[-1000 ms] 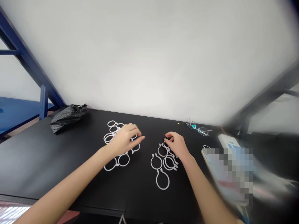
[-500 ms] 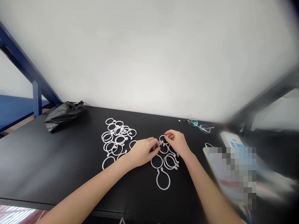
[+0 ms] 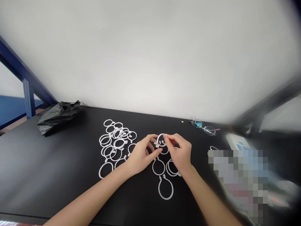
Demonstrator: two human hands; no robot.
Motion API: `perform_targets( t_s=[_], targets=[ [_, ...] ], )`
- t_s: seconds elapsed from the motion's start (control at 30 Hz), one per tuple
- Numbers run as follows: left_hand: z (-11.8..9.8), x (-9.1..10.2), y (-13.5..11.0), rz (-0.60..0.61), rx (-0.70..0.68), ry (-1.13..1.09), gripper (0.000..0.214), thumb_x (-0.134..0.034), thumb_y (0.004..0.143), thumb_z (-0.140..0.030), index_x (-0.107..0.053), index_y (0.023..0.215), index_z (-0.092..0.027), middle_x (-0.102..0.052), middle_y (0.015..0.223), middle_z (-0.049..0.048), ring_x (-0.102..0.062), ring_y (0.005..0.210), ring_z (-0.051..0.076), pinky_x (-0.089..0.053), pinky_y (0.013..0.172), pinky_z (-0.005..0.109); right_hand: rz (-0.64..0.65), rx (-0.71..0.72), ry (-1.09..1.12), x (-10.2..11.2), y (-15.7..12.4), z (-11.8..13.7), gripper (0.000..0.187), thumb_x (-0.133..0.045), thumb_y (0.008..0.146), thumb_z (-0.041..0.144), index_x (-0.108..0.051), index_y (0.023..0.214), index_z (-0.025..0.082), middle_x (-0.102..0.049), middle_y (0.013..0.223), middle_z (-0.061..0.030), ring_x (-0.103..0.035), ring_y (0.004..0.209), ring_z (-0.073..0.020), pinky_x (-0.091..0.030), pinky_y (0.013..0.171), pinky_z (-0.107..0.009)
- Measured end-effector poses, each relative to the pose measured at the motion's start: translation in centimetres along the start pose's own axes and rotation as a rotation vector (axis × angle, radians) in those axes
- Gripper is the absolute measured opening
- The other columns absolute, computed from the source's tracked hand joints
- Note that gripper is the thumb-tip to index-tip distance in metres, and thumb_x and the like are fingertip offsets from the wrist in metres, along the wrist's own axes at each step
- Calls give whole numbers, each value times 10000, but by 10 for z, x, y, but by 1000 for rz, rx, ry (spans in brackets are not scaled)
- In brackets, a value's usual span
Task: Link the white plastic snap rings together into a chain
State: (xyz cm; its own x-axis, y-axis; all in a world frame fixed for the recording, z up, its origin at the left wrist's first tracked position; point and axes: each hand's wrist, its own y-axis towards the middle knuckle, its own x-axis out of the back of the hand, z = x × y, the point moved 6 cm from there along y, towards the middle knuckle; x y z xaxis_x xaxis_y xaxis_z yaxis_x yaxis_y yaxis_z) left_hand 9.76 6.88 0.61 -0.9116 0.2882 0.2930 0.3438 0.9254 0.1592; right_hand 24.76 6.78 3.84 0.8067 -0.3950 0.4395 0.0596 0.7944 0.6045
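Pinching white ring [image 3: 161, 136] between closed fingertips of right hand [image 3: 180, 152], above other rings [image 3: 153, 169] on matt black counter [image 3: 70, 175]. Extending leftward from that pinch, knobbed end nearer left hand [image 3: 142, 155], with fingers parted around it; contact unclear. Appearing thin, smooth, rounded and plastic.

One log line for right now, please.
right hand: pinching white ring | left hand: open beside it, contact unclear | other rings: on black table

Left hand [image 3: 141, 154] curved, right hand [image 3: 180, 151] pinching — close together
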Motion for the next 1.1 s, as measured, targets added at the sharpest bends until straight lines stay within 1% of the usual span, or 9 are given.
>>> perform_targets(
  t_s=[0.1,0.17,0.27,0.33,0.47,0.6,0.73,0.93,1.1],
  targets=[
    [-3,0,-1,-32,-29,-29,396,-580,894,-388,-531,1243,-208,-606,896,41,-583,686,119,-461,472,183,71,-97,81,-7,-4,2,201,-618,870,315,-675,711,206,-642,610,-12,-555,515,-138,-457,528,-276],
    [-9,4,-3,-93,-125,56,371,-571,906,-388,-561,1228,-205,-604,862,38,-583,704,130,-494,540,213,137,-193,197,-13,-7,3,215,-632,860,336,-683,704,197,-670,620,-21,-599,534,-149,-481,537,-270],
    [-16,8,-9,-159,-272,265,427,-561,910,-421,-508,1284,-223,-592,1010,76,-598,831,172,-522,667,276,253,-337,398,-26,-13,5,241,-652,841,371,-679,691,184,-675,616,-25,-620,543,-149,-498,527,-253],
    [-14,7,-12,-130,-299,344,452,-507,931,-454,-445,1316,-225,-569,1095,98,-595,888,192,-514,696,297,323,-405,490,-33,-17,8,285,-658,828,402,-658,654,176,-646,577,-15,-594,507,-133,-482,489,-236],
    [-10,6,-15,-104,-327,333,361,-372,965,-515,-491,1108,-206,-570,981,74,-569,777,170,-478,646,285,406,-441,576,-44,-21,14,326,-659,809,455,-651,641,176,-635,578,-9,-592,512,-130,-475,476,-226],
    [-12,12,-14,-163,-382,283,312,-333,987,-462,-472,896,-199,-535,836,37,-505,660,131,-429,596,259,403,-328,494,-43,-23,18,296,-605,857,394,-627,650,183,-632,592,-10,-608,547,-137,-487,519,-238],
    [-11,19,-11,-245,-322,322,291,-345,989,-319,-382,728,-198,-429,667,-19,-387,556,99,-340,535,236,176,-75,237,-26,-22,26,362,-504,898,305,-426,560,206,-443,484,37,-436,442,-92,-392,471,-236],
    [-1,1,-9,7,-234,384,210,-429,849,-206,-379,646,-186,-461,630,-25,-379,520,91,-276,487,219,180,248,26,-27,-23,49,422,-587,858,325,-279,589,219,-324,490,65,-322,436,-83,-275,442,-244],
    [1,1,-8,13,-209,307,148,-427,785,-167,-416,638,-183,-521,619,-12,-431,532,104,-317,510,228,254,377,-178,-37,-19,56,421,-425,953,220,-301,550,206,-383,466,41,-329,438,-98,-282,489,-274]
  ],
)
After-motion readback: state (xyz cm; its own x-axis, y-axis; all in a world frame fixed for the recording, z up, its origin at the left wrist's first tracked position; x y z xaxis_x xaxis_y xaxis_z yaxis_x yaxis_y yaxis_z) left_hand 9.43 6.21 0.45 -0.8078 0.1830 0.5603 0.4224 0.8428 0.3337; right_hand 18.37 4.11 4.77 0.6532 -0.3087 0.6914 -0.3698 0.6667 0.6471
